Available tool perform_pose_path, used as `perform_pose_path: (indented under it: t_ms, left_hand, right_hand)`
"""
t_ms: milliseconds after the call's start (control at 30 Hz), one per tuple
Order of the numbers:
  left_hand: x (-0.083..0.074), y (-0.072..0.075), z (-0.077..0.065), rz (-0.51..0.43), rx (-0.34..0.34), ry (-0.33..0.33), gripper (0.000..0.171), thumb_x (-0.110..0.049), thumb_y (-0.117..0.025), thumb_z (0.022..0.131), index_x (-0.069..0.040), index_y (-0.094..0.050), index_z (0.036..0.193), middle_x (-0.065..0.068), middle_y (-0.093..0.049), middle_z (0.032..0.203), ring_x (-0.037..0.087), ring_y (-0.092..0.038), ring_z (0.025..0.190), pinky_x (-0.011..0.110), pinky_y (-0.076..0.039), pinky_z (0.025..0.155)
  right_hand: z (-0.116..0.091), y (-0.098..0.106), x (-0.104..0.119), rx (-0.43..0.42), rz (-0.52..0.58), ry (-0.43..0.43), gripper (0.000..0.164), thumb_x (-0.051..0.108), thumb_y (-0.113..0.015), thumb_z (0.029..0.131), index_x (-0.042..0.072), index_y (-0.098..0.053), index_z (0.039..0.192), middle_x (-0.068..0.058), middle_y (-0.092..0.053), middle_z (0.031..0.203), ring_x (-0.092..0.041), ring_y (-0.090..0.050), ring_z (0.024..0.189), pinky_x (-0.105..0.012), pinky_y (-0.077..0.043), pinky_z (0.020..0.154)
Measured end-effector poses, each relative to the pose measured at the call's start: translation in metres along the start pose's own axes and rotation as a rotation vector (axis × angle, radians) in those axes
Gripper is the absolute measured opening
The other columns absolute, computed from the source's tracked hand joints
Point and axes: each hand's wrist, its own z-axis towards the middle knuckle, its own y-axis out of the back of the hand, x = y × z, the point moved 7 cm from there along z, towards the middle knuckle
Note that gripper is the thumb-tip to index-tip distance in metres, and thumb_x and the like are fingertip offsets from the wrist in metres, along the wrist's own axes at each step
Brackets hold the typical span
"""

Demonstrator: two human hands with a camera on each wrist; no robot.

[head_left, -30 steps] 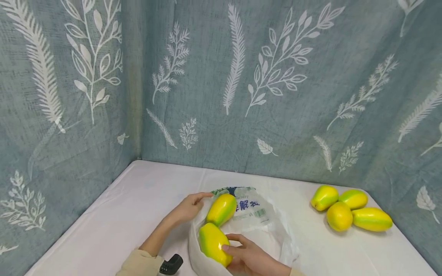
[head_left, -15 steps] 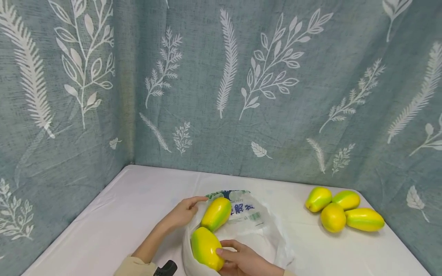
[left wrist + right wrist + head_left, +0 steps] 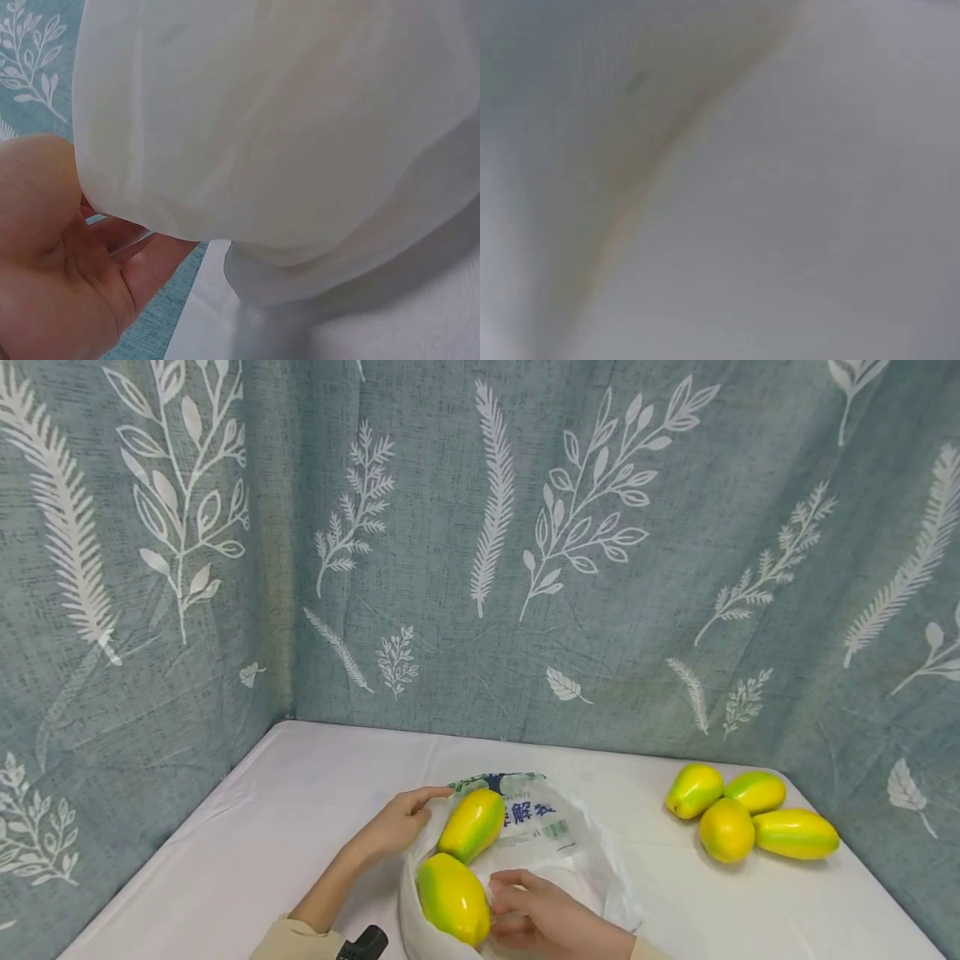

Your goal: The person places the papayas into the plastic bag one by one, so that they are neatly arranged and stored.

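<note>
A white plastic bag [image 3: 558, 868] with printed characters stands with its mouth spread on the table. Two yellow-green papayas lie inside at its left: the rear papaya [image 3: 471, 825] and, touching it, the front papaya [image 3: 453, 900]. My left hand [image 3: 399, 820] pinches the bag's left rim; in the left wrist view the thumb and fingers of that hand [image 3: 67, 262] meet at the bag's edge. My right hand [image 3: 543, 912] is in the bag mouth just right of the front papaya, fingers loosely bent and holding nothing. White blur fills the right wrist view, hiding that hand.
Several more papayas [image 3: 726, 831] sit clustered at the table's back right. A white cloth covers the table [image 3: 300, 810], and a patterned blue-green curtain [image 3: 450, 568] rises behind and at both sides. A black wrist device [image 3: 363, 942] shows at the left sleeve.
My right hand has let go of the front papaya and drawn slightly to the right. That papaya stays in the bag. The left hand keeps its hold on the rim; the head view has shifted a little.
</note>
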Motion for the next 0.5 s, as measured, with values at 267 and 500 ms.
perform_pose_path:
  t_ms: [267,500]
  left_hand:
    - [0.0,0.0,0.001,0.003,0.01,-0.004,0.038,0.002,-0.04,0.097,-0.006,-0.058,0.13,0.019,-0.048,0.137,0.042,-0.037,0.129,0.061,-0.031,0.101]
    - [0.002,-0.002,0.001,0.001,0.02,0.001,0.039,0.004,-0.039,0.097,-0.004,-0.057,0.131,0.02,-0.046,0.138,0.043,-0.035,0.13,0.06,-0.03,0.103]
  right_hand:
    - [-0.015,0.028,0.023,-0.027,-0.003,0.082,0.074,0.046,-0.052,0.096,-0.005,-0.027,0.144,-0.019,-0.055,0.121,-0.028,-0.058,0.105,-0.047,-0.05,0.088]
    - [-0.033,0.046,0.04,0.016,0.065,0.156,0.077,0.051,-0.046,0.096,-0.001,-0.023,0.147,-0.018,-0.053,0.125,-0.026,-0.056,0.108,-0.045,-0.048,0.091]
